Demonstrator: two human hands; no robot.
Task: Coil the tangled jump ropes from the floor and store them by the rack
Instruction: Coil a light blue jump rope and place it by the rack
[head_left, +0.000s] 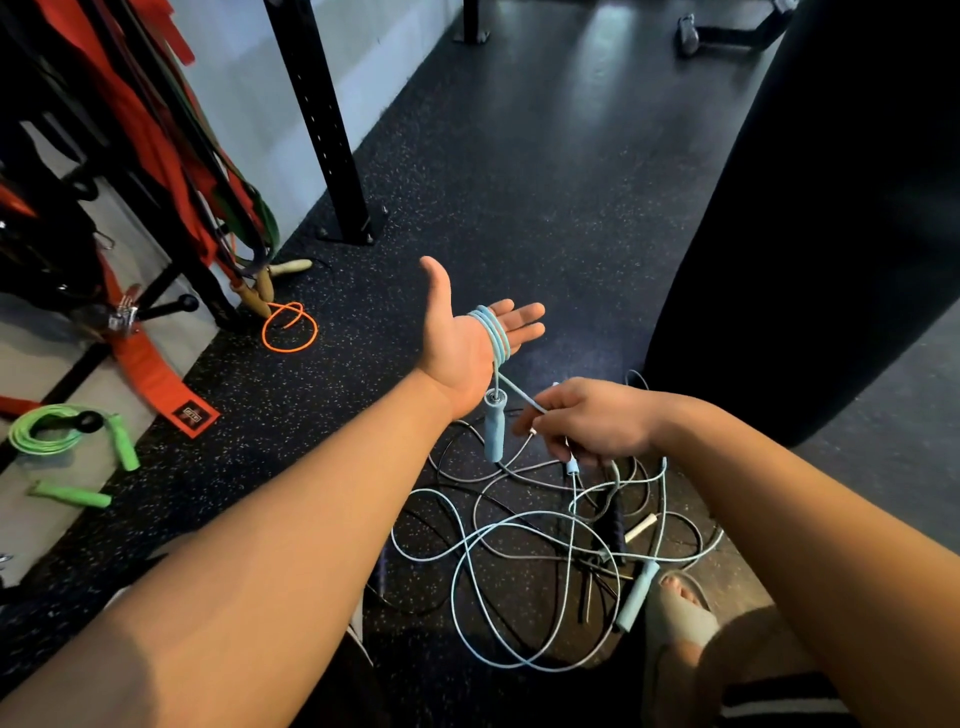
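Note:
My left hand (462, 332) is held out flat, palm up, fingers straight. Several turns of a light blue jump rope (494, 335) are wound around its palm, and one blue handle (493, 428) dangles below the wrist. My right hand (587, 423) pinches the same blue cord just right of that handle. The rest of the blue rope (519, 582) lies looped on the floor, tangled with black and grey ropes (613, 525). Its second blue handle (636, 595) lies by my foot.
A black rack upright (324, 124) stands bolted to the floor at the back. Left of it hang red and green bands (171, 145). An orange coiled rope (290, 327) with wooden handles and a green coiled rope (47, 428) lie near the rack. A black punching bag (810, 218) stands at right.

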